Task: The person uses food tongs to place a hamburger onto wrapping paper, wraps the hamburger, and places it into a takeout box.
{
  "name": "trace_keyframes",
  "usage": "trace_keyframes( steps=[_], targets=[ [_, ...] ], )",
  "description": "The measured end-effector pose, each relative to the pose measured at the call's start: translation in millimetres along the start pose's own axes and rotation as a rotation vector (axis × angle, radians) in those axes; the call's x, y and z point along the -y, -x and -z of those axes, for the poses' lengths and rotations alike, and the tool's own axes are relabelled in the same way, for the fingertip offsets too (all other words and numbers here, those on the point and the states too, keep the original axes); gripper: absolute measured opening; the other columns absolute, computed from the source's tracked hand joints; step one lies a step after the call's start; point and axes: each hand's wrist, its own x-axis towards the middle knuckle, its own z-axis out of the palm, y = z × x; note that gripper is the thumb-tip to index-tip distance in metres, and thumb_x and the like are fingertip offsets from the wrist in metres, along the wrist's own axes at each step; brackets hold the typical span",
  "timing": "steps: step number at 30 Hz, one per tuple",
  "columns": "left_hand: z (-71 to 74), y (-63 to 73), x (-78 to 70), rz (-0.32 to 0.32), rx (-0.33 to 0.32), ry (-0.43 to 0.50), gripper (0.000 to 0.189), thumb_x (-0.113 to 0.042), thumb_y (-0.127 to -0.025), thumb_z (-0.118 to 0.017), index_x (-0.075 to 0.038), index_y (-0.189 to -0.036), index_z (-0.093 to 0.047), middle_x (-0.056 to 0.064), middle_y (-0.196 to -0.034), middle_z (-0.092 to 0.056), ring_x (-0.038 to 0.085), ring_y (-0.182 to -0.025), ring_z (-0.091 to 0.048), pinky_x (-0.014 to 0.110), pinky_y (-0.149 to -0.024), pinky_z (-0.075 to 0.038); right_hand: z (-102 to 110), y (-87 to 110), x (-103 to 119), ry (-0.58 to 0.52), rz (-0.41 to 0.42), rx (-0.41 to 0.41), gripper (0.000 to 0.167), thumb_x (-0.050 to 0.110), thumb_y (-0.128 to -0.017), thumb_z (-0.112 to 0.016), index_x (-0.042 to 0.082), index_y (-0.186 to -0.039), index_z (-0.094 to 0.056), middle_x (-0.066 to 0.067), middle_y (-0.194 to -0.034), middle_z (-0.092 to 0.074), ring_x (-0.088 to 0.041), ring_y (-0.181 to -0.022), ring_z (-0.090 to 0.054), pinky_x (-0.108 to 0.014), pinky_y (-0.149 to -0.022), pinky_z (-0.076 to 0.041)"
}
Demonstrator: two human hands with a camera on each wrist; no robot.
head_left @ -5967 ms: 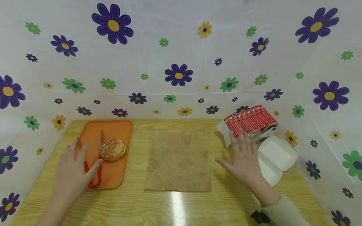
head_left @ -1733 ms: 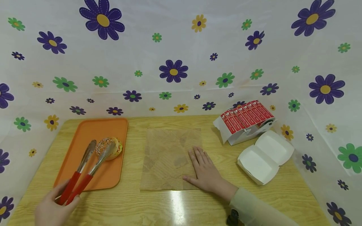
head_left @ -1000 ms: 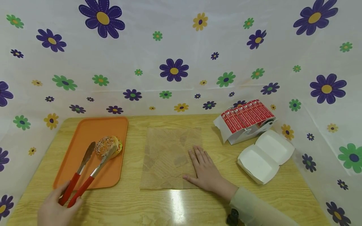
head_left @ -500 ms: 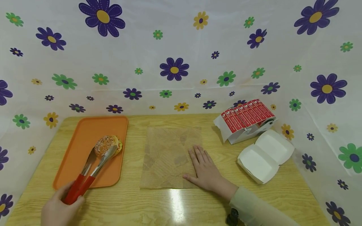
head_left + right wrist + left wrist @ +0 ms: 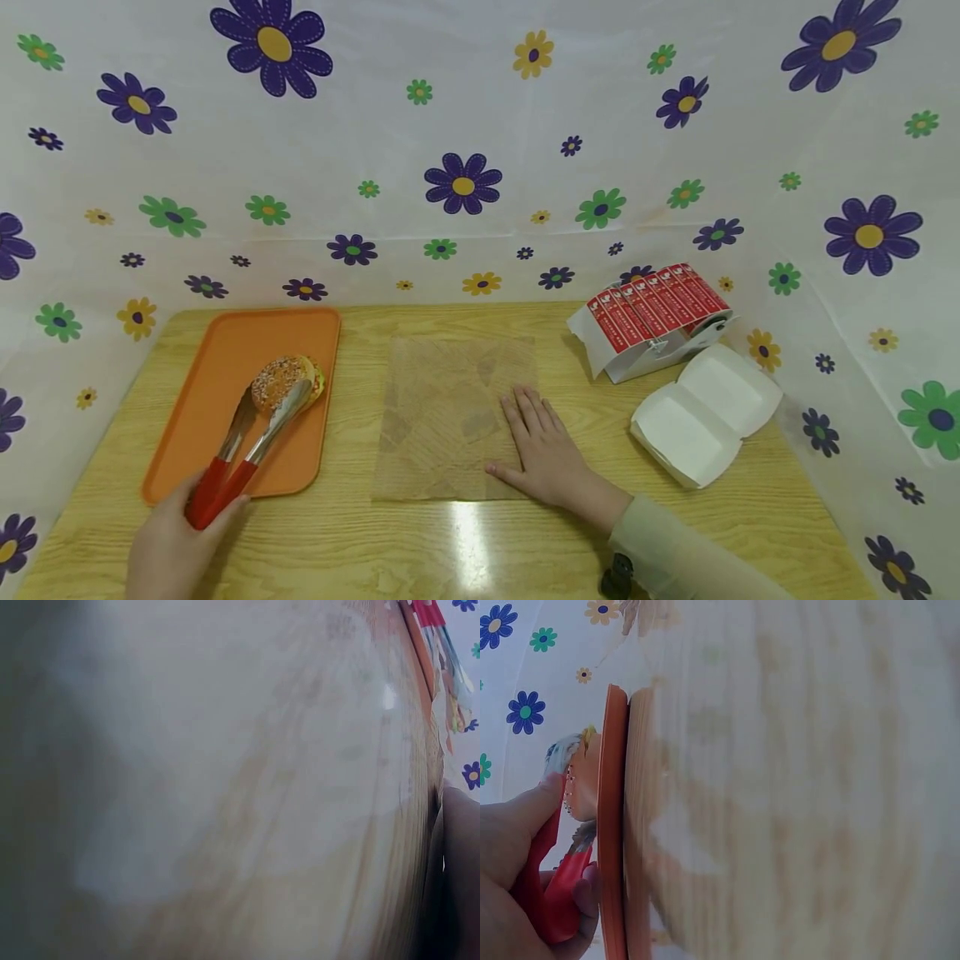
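My left hand (image 5: 176,537) grips the red handles of metal tongs (image 5: 238,482). The tong tips lie on either side of a seeded burger (image 5: 281,382), which rests on an orange tray (image 5: 198,379). In the left wrist view, fingers and thumb wrap the red handles (image 5: 555,896) beside the tray edge (image 5: 613,825), and the bun (image 5: 585,784) shows between the metal tips. With fingers spread, my right hand (image 5: 547,462) rests flat on the right side of a brown paper sheet (image 5: 442,417). Only a blurred part of that hand (image 5: 461,862) shows in the right wrist view.
An open white clamshell box (image 5: 686,429) sits right of my right hand. Behind it stands a red and white carton (image 5: 648,321). The wooden table (image 5: 360,542) meets a flower-printed sheet (image 5: 390,142) at the back and sides.
The left hand has picked up the tongs and brought their tips closer around the burger, shifting slightly right and forward. Earlier, the right hand moved from near the carton onto the paper and stayed there.
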Motion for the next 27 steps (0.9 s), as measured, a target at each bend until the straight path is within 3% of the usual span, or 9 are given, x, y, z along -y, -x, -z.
trace_keyframes(
  steps=[5, 10, 20, 27],
  targets=[
    [0.8, 5.5, -1.0, -0.007, -0.078, 0.009, 0.075, -0.038, -0.089, -0.086, 0.009, -0.141, -0.058, 0.035, -0.11, -0.07, 0.034, -0.075, -0.065, 0.029, -0.057, -0.042, -1.5, 0.2, -0.4, -0.02, 0.012, -0.025, 0.104, 0.067, -0.1, -0.058, 0.001, -0.169, -0.017, -0.026, -0.177, -0.011, -0.044, -0.165, -0.012, -0.063, -0.134, -0.019],
    [5.9, 12.9, -1.7, -0.005, -0.135, 0.013, 0.071, -0.037, -0.088, -0.087, 0.008, -0.138, -0.062, 0.03, -0.096, -0.07, 0.027, -0.066, -0.057, 0.027, -0.053, -0.037, -8.4, 0.2, -3.8, -0.03, 0.05, -0.099, 0.104, 0.069, -0.099, -0.057, 0.0, -0.168, -0.021, -0.027, -0.176, -0.016, -0.044, -0.164, -0.017, -0.064, -0.132, -0.023],
    [10.7, 13.8, -0.5, -0.062, -0.126, -0.062, 0.074, -0.036, -0.084, -0.091, 0.011, -0.134, -0.062, 0.015, -0.076, -0.061, 0.023, -0.061, -0.05, 0.027, -0.051, -0.034, -12.1, 0.3, -6.8, -0.051, 0.064, -0.144, 0.105, 0.077, -0.1, -0.046, 0.002, -0.169, -0.022, -0.026, -0.176, -0.017, -0.045, -0.163, -0.019, -0.065, -0.13, -0.026],
    [9.5, 7.5, 1.9, -0.085, -0.098, -0.068, 0.077, -0.044, -0.087, -0.087, 0.011, -0.135, -0.061, 0.014, -0.076, -0.062, 0.023, -0.064, -0.051, 0.027, -0.053, -0.035, -11.5, -0.1, -6.3, -0.048, 0.063, -0.142, 0.104, 0.076, -0.101, -0.047, 0.002, -0.169, -0.021, -0.026, -0.176, -0.017, -0.045, -0.164, -0.018, -0.064, -0.13, -0.025]
  ],
)
